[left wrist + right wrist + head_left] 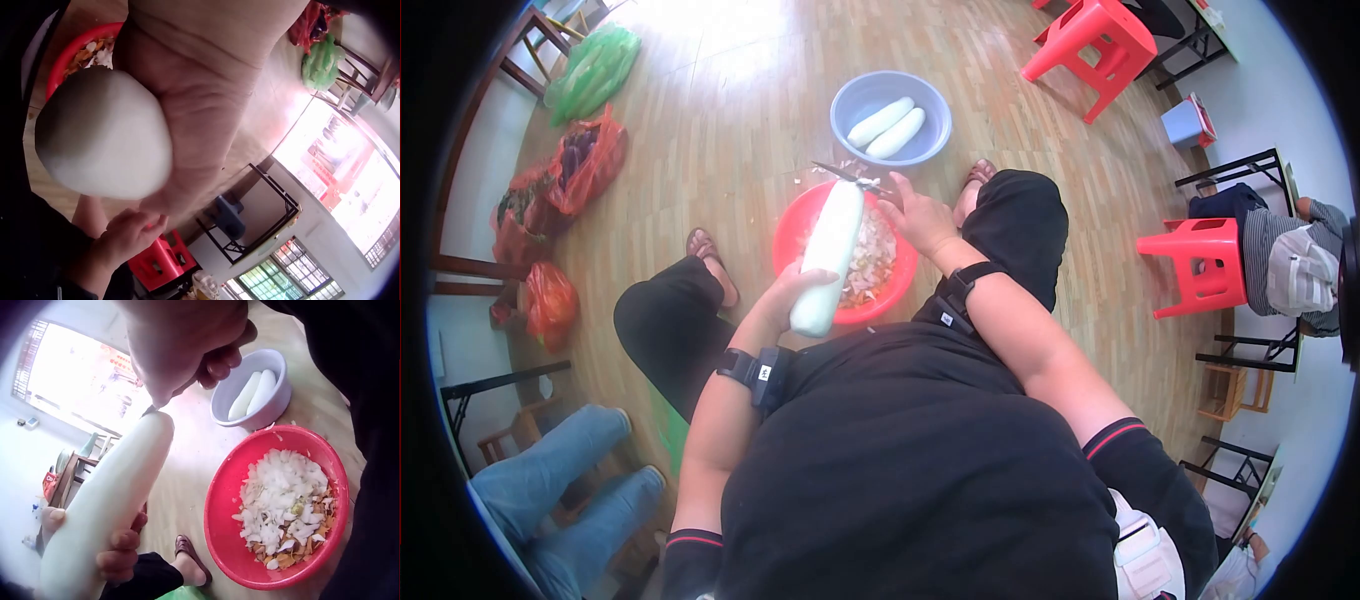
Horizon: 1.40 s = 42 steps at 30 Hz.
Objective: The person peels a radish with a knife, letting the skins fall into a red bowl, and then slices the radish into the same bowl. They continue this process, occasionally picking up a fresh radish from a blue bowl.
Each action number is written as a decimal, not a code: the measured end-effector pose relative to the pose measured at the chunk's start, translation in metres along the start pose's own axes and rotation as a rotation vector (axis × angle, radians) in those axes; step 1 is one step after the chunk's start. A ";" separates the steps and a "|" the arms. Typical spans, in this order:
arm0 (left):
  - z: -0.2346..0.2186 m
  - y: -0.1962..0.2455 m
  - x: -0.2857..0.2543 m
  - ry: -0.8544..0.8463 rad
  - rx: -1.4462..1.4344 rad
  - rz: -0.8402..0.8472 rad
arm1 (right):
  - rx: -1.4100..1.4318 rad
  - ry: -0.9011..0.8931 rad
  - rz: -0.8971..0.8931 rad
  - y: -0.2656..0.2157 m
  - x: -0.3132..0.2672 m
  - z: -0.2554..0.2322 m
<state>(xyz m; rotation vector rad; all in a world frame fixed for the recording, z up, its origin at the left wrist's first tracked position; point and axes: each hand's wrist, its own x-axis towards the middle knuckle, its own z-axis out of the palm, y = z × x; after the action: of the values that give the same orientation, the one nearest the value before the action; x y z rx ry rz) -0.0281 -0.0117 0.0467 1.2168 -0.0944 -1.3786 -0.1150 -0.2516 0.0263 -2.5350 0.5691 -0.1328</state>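
The fingers of your left hand (790, 290) are wrapped round the lower part of the white radish (832, 255), thumb on one side and fingertips on the other. Its smooth, pale sides look easy to lose hold of, so a hard push at the far end could twist or slide it out of your grasp. The fingers of your right hand (925, 215) are curled round the knife (836, 170), whose blade lies at the radish's far end; whether it touches, you cannot tell. That blade is well apart from your left fingers, but a slip along the radish would likely run toward them. Bits cling near the blade and could hide its edge.

Below your fingers is the red basin (215, 519) of white and orange scraps (284, 500); a dropped radish may land there or miss. Beyond your right fingers, two more white radishes (897, 132) lie in the blue-grey basin (841, 118). Your right foot (979, 174), in an open sandal, rests near enough that a dropped knife might reach it.
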 end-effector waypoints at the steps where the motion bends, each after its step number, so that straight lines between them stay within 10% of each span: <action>1: -0.001 -0.001 0.000 -0.004 0.028 -0.009 | -0.013 -0.014 0.008 0.002 -0.001 0.000; 5: -0.001 -0.002 0.002 0.067 0.026 -0.021 | 0.218 -0.086 -0.005 0.026 0.004 0.044; 8: -0.003 -0.004 0.004 0.112 0.030 0.000 | 0.298 0.257 -0.245 0.033 0.003 0.064; 10: -0.004 -0.005 0.005 0.133 0.027 0.008 | 0.937 -0.228 0.261 -0.005 -0.002 0.017; 16: -0.004 -0.003 0.003 0.207 0.061 0.028 | 1.156 -0.262 0.345 -0.014 -0.001 0.001; 20: -0.002 -0.003 0.003 0.213 0.060 0.027 | 0.746 -0.247 0.388 0.003 0.002 0.029; 22: -0.002 -0.002 0.002 0.190 0.093 0.032 | 0.386 0.081 -0.119 0.002 0.004 0.036; 25: 0.002 0.003 -0.002 0.153 0.147 0.030 | 0.074 -0.134 -0.067 -0.028 -0.008 -0.005; 31: 0.003 0.005 -0.004 0.111 0.168 0.040 | -0.010 -0.098 -0.293 -0.038 -0.012 -0.008; 42: -0.001 0.002 -0.007 0.076 0.263 0.083 | -0.049 0.039 -0.106 -0.023 0.001 -0.004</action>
<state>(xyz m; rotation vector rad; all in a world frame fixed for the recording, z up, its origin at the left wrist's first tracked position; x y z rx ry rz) -0.0282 -0.0062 0.0520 1.4654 -0.2775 -1.2738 -0.1066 -0.2360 0.0419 -2.6158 0.4584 -0.2091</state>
